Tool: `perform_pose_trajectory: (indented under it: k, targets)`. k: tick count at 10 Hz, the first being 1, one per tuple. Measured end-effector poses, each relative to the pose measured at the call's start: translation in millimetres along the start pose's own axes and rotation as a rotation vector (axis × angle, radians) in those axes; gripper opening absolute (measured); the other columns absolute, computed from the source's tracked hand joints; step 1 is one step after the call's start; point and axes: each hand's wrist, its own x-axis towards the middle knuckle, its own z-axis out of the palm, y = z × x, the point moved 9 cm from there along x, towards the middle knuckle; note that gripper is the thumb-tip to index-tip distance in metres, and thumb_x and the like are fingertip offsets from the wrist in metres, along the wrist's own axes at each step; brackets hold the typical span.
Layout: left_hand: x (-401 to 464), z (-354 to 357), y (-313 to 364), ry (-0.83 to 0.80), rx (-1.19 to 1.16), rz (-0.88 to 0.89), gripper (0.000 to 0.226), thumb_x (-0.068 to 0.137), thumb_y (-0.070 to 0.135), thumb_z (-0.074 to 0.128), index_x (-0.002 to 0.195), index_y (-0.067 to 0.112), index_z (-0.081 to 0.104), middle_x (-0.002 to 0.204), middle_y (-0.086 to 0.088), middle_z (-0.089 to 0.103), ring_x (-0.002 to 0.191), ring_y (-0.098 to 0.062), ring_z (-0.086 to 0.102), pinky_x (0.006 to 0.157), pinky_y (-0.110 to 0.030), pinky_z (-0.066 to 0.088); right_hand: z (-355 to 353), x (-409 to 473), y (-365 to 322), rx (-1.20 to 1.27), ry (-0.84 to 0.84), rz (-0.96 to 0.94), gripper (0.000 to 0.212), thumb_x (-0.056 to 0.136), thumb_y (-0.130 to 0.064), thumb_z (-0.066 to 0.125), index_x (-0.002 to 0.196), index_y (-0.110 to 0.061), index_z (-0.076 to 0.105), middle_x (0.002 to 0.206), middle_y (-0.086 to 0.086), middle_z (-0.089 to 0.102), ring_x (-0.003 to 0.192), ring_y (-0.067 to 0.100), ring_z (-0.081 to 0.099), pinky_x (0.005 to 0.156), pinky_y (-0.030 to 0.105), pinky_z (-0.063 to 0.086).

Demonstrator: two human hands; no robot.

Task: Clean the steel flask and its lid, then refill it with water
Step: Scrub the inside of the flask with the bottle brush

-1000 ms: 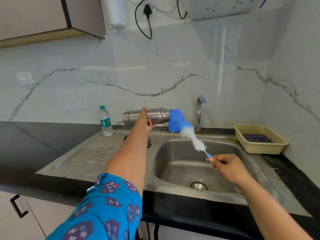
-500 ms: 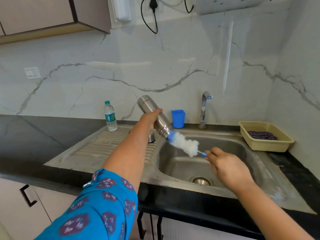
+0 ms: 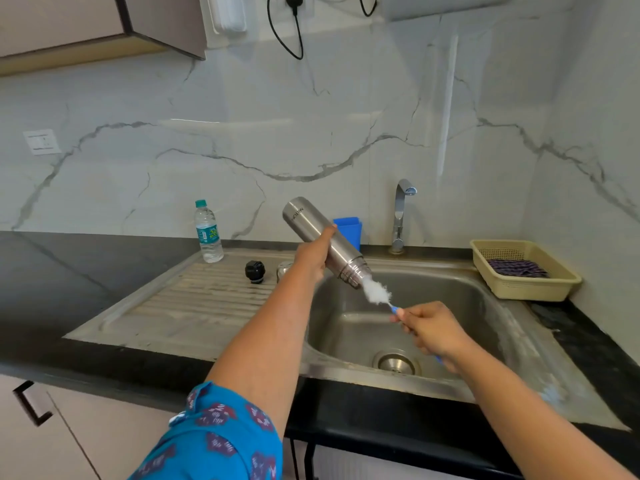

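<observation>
My left hand [image 3: 313, 256] grips the steel flask [image 3: 320, 242] around its middle and holds it tilted, mouth down and to the right, over the sink basin [image 3: 349, 327]. The white bristle head of a bottle brush [image 3: 375, 292] sits at the flask's mouth, partly inside. My right hand [image 3: 431, 329] holds the brush's blue handle just below and to the right. The black lid [image 3: 255, 270] stands on the ribbed drainboard [image 3: 194, 299], with a small steel cap [image 3: 283, 270] beside it, partly hidden by my left arm.
A small plastic water bottle [image 3: 207, 232] stands at the drainboard's back left. A blue cup [image 3: 349, 230] and the tap [image 3: 400, 216] are behind the sink. A beige basket [image 3: 523, 271] with a cloth sits at the right on the black counter [image 3: 69, 271].
The flask swung from lying level to tilted mouth-down over the basin. The brush head moved up to the flask's mouth and has gone partly in.
</observation>
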Motion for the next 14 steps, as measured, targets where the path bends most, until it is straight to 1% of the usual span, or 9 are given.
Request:
perform_pose_trajectory:
  k: [1, 3, 4, 6, 8, 10, 11, 13, 14]
  targets:
    - [-1.3, 29.1, -25.9, -0.105, 0.017, -0.055, 0.068, 0.077, 0.043, 0.079, 0.125, 0.005, 0.050, 0.112, -0.013, 0.066, 0.096, -0.023, 0.066, 0.084, -0.037, 0.055, 32.4, 1.8, -9.1, 0.535, -0.171, 0.233, 0.027, 0.099, -0.019, 0.049, 0.101, 0.002, 0.066, 0.061, 0.001, 0.044, 0.039, 0.007, 0.027, 0.035, 0.020, 0.020]
    - [23.6, -6.7, -39.5, 0.108, -0.215, 0.065, 0.066, 0.078, 0.046, 0.078, 0.125, 0.007, 0.054, 0.113, -0.010, 0.069, 0.096, -0.020, 0.069, 0.087, -0.034, 0.056, 24.3, 24.3, -48.7, -1.220, 0.306, -0.431, 0.016, 0.094, -0.025, 0.056, 0.098, -0.010, 0.060, 0.083, 0.006, 0.059, 0.067, 0.024, 0.058, 0.054, 0.034, 0.044]
    - [28.4, -11.2, -49.1, 0.086, -0.298, 0.084, 0.061, 0.083, 0.042, 0.074, 0.128, 0.008, 0.052, 0.115, -0.010, 0.068, 0.100, -0.020, 0.068, 0.090, -0.036, 0.055, 38.2, 25.9, -48.7, -1.356, 0.315, -0.548, 0.012, 0.089, -0.020, 0.061, 0.096, -0.011, 0.059, 0.075, 0.007, 0.059, 0.057, 0.025, 0.058, 0.044, 0.032, 0.041]
    - [29.9, -3.0, -57.4, -0.099, -0.334, 0.007, 0.047, 0.091, 0.043, 0.063, 0.123, 0.010, 0.053, 0.111, -0.010, 0.068, 0.104, -0.021, 0.065, 0.097, -0.039, 0.051, 79.7, 40.7, 14.5, 0.530, -0.446, 0.412, 0.036, 0.102, -0.035, 0.038, 0.078, -0.014, 0.054, 0.053, -0.005, 0.028, 0.034, 0.005, 0.022, 0.032, 0.017, 0.014]
    - [39.9, -24.5, -57.7, 0.108, -0.160, 0.078, 0.054, 0.083, 0.042, 0.074, 0.120, 0.007, 0.054, 0.109, -0.006, 0.068, 0.099, -0.019, 0.067, 0.096, -0.039, 0.053, 46.9, 71.0, -14.3, -0.933, 0.100, -0.247, 0.025, 0.102, -0.037, 0.036, 0.100, -0.015, 0.047, 0.083, 0.005, 0.054, 0.073, 0.029, 0.057, 0.059, 0.032, 0.038]
    - [40.4, -15.9, -50.7, -0.106, -0.264, 0.032, 0.048, 0.088, 0.044, 0.065, 0.120, 0.010, 0.056, 0.103, -0.007, 0.071, 0.097, -0.019, 0.067, 0.096, -0.039, 0.053, 80.6, 60.9, 10.3, 0.296, -0.443, 0.133, 0.032, 0.102, -0.030, 0.040, 0.079, -0.015, 0.056, 0.055, -0.007, 0.033, 0.041, 0.006, 0.030, 0.038, 0.019, 0.025]
    - [35.7, -3.2, -43.2, -0.171, -0.223, 0.075, 0.032, 0.090, 0.043, 0.063, 0.107, 0.016, 0.059, 0.102, -0.005, 0.071, 0.099, -0.019, 0.066, 0.099, -0.040, 0.051, 75.7, 51.5, 12.5, 0.374, -0.489, 0.175, 0.031, 0.102, -0.032, 0.039, 0.087, -0.012, 0.058, 0.058, -0.004, 0.032, 0.041, 0.009, 0.031, 0.036, 0.020, 0.024]
    - [40.4, -18.6, -48.8, 0.050, -0.236, 0.118, 0.035, 0.083, 0.043, 0.073, 0.099, 0.018, 0.056, 0.108, -0.008, 0.070, 0.099, -0.021, 0.068, 0.097, -0.043, 0.053, 44.6, 57.3, -31.0, -0.811, 0.201, -0.321, 0.037, 0.103, -0.036, 0.030, 0.093, -0.014, 0.058, 0.076, 0.004, 0.057, 0.069, 0.028, 0.054, 0.061, 0.033, 0.042]
    - [42.6, -17.4, -47.4, -0.068, -0.261, 0.086, 0.044, 0.084, 0.046, 0.070, 0.110, 0.013, 0.057, 0.111, -0.010, 0.070, 0.103, -0.024, 0.068, 0.099, -0.045, 0.052, 63.8, 62.0, -13.5, -0.173, -0.124, -0.100, 0.039, 0.103, -0.033, 0.035, 0.082, -0.014, 0.061, 0.061, -0.001, 0.046, 0.050, 0.016, 0.042, 0.046, 0.026, 0.034]
